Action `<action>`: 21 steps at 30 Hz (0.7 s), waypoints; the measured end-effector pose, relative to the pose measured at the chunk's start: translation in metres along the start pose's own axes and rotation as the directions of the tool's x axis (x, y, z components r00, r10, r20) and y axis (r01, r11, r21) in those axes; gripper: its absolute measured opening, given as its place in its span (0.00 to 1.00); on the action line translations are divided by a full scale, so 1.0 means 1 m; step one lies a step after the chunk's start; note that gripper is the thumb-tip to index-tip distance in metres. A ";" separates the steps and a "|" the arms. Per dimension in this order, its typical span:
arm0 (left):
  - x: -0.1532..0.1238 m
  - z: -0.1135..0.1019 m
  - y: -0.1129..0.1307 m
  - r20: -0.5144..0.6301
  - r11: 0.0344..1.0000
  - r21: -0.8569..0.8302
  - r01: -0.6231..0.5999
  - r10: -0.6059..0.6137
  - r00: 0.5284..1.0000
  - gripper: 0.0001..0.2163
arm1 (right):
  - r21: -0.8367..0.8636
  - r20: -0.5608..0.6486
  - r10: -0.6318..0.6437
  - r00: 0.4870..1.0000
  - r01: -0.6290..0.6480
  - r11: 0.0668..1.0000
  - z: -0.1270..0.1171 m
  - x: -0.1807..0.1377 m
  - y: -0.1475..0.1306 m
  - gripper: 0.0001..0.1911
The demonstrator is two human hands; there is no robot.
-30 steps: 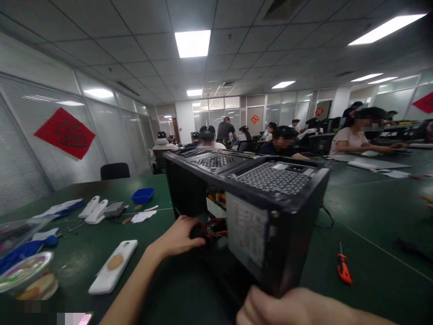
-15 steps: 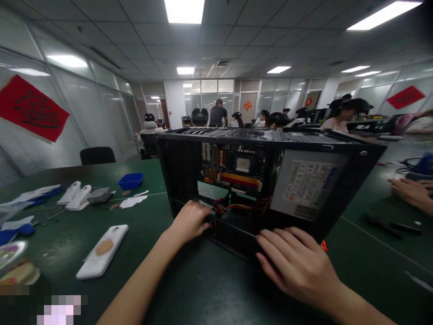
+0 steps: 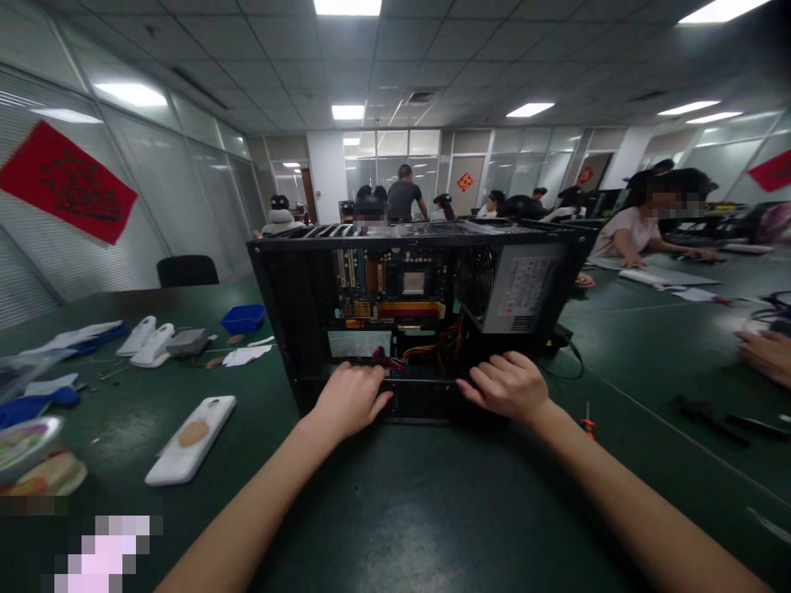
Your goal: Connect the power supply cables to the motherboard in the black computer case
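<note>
A black computer case (image 3: 272,313) stands on the green table in front of me, its open side facing me. Inside it show a motherboard (image 3: 415,284), a silver power supply (image 3: 519,288) with a label, and colored power cables (image 3: 426,350). My left hand (image 3: 353,397) is closed over the lower front rail of the case, left of the middle. Farther right on the same rail, my right hand (image 3: 507,387) has its fingers curled over the edge and its thumb toward the middle. The fingertips of both hands are partly hidden behind the rail.
A white phone-shaped object (image 3: 191,441), a blue tray (image 3: 242,318) and a grey block (image 3: 187,343) lie to the left. An orange-handled screwdriver (image 3: 587,424) lies right of the case. Another person's hand (image 3: 766,354) rests at the far right edge.
The case has turned to face me more squarely and sits farther away. My right hand has moved away from me and slightly left, its fingers now curled over the rail.
</note>
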State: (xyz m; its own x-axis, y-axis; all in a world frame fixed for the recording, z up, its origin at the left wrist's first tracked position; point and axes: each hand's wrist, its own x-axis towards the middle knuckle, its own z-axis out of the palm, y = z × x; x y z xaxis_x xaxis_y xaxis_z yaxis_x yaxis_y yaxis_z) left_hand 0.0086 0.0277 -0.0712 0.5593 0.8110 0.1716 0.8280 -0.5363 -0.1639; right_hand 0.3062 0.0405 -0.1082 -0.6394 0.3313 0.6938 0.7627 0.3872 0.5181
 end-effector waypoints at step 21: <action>-0.015 -0.011 -0.007 0.155 0.987 -0.033 0.157 -0.150 0.976 0.14 | 0.049 -0.128 -0.024 0.991 0.031 0.998 0.023 -0.009 0.012 0.21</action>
State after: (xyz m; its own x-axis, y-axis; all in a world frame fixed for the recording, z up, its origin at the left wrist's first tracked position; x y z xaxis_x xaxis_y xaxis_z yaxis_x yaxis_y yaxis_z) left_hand -0.0048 0.0169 -0.0622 0.4156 0.9086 0.0418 0.9064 -0.4098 -0.1025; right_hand 0.3189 0.0618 -0.1192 -0.6402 0.2089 0.7393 0.7370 0.4385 0.5143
